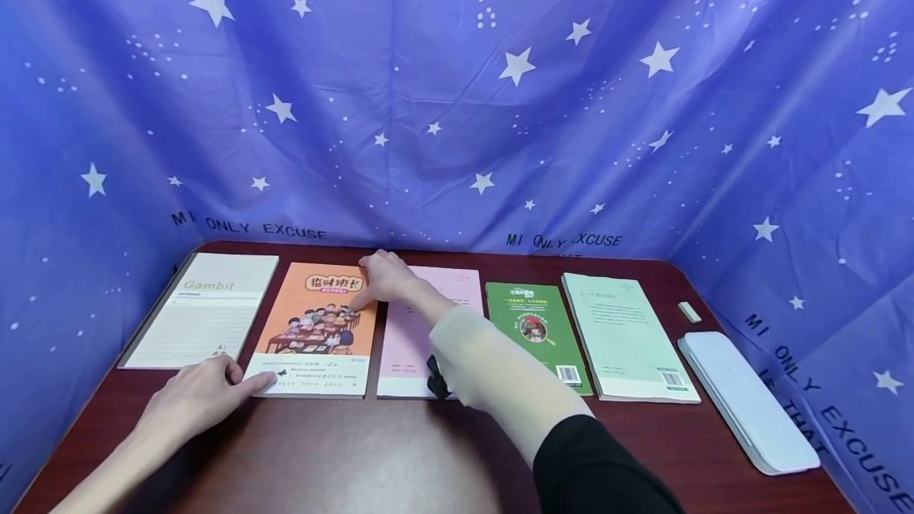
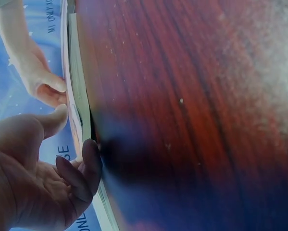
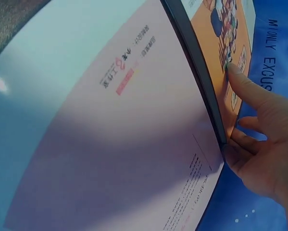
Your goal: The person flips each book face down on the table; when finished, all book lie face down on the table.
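An orange book (image 1: 303, 339) with a cartoon classroom on its cover lies flat on the dark red table. My left hand (image 1: 193, 397) grips its near left corner, thumb on the cover. In the left wrist view the left fingers (image 2: 90, 163) curl at the book's edge. Reaching across a pink book (image 1: 407, 339), my right hand (image 1: 391, 276) holds the orange book's far right corner. The right wrist view shows that thumb on the orange cover (image 3: 208, 29) and the other fingers at the edge. My right forearm covers part of the pink book.
A cream notebook (image 1: 207, 312) marked Gambit lies left of the orange book. To the right are a green book (image 1: 510, 324), a mint book (image 1: 628, 331), a small white eraser (image 1: 689, 312) and a white case (image 1: 750, 399). A blue starry curtain (image 1: 428, 62) surrounds the table (image 1: 371, 450).
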Demonstrator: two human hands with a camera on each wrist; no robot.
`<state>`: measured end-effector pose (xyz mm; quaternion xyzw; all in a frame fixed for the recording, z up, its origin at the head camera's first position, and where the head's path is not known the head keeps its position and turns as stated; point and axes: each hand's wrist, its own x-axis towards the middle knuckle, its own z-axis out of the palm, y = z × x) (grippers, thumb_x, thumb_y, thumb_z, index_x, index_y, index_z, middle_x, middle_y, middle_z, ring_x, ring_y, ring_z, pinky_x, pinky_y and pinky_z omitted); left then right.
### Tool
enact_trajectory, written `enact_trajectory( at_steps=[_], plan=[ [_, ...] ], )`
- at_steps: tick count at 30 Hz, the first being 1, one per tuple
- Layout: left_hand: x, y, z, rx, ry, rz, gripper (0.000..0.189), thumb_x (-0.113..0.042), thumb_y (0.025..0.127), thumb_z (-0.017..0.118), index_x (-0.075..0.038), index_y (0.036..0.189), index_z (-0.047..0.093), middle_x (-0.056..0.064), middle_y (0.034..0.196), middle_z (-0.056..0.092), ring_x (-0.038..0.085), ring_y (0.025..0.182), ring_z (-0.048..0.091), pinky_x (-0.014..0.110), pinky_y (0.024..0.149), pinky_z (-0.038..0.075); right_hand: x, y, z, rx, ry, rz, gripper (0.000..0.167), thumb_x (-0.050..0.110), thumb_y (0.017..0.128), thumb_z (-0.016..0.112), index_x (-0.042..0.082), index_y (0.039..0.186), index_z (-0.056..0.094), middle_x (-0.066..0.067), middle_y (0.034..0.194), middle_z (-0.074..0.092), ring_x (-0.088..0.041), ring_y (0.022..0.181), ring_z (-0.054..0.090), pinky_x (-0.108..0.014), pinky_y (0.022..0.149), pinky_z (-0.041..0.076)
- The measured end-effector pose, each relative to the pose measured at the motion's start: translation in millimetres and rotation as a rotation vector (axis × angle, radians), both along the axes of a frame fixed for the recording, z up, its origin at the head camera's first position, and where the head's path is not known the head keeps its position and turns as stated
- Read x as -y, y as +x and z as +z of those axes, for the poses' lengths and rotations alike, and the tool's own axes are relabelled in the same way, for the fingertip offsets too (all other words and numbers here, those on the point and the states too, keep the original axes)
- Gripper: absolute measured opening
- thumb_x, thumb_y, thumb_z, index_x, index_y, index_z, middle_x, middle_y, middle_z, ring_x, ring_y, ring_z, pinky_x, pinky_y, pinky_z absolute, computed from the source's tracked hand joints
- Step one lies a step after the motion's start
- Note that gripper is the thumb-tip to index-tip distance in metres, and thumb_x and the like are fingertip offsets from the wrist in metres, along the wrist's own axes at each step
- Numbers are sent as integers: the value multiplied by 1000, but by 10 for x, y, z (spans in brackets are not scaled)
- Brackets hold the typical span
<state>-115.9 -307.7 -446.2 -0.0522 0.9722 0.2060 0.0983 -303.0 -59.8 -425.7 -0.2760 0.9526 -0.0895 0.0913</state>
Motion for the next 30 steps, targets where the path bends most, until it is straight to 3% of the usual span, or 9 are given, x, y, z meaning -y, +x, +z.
enact_trajectory(
  at_steps=[2,5,12,15,20,30],
  plan=[
    [-6,-3,0,8,-6,5,59,-72,89,63,-13,83,60,5,78,61,22,73,57,34,58,38,9,11,-23,-34,17,6,66,55,75,88,12,122,67,-5,118,66,-23,115,59,-34,100,51],
    [-13,-4,-7,15,-9,5,59,-72,88,63,-14,79,57,3,74,57,22,71,55,33,57,36,24,18,-58,-71,43,7,59,59,74,87,14,106,67,-2,107,64,-22,108,58,-34,95,50],
    [1,5,-28,25,-8,-9,58,-70,88,65,-15,73,54,1,68,50,18,67,50,31,57,33,44,16,-31,-99,95,46,56,63,70,87,18,90,62,4,92,63,-18,100,55,-32,92,47],
    [10,13,-29,60,1,-14,58,-70,86,67,-15,71,54,-1,63,54,16,63,51,31,56,34,52,32,-33,-83,108,31,59,65,67,88,19,91,61,4,94,63,-19,100,55,-31,95,48],
    [12,29,-31,124,18,-15,58,-70,83,71,-16,70,53,-2,55,58,15,56,57,31,55,35,68,67,-41,-53,131,-8,72,67,62,90,17,105,60,-1,108,63,-21,104,55,-33,99,50],
    [22,18,-44,151,32,-19,59,-71,80,73,-16,70,53,0,55,60,14,53,59,31,56,36,77,85,-54,-29,124,-46,87,65,59,92,17,121,55,-3,115,63,-21,106,58,-34,99,51]
  ],
)
